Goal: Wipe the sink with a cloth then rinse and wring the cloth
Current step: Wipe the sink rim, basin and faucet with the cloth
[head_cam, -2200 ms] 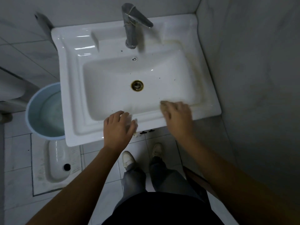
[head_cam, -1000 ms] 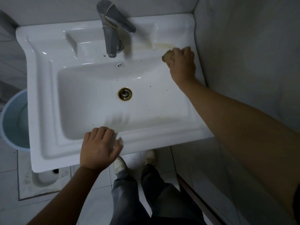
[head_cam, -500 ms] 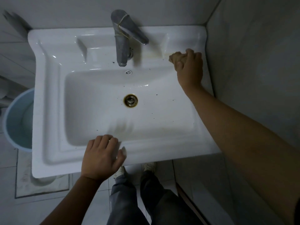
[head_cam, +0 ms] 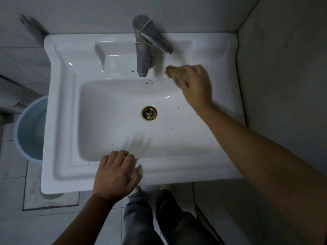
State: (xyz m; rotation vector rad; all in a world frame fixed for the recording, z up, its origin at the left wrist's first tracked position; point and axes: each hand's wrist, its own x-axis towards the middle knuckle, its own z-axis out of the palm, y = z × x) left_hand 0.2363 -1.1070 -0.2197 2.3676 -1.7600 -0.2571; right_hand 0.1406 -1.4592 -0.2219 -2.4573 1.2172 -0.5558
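**Cloth at back ledge, right of tap**

Your right hand (head_cam: 194,85) grips the tan cloth (head_cam: 172,71) on the sink (head_cam: 60,121) back ledge, just beside the tap (head_cam: 144,55). The wall (head_cam: 283,68) touches the sink's right edge. Your left hand (head_cam: 115,174) rests, fingers relaxed, on the front rim.

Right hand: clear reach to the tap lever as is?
Probably yes. The right hand holds the cloth on the ledge just right of the tap; the lever points that way, nothing lies between. The hand is busy with the cloth, though.
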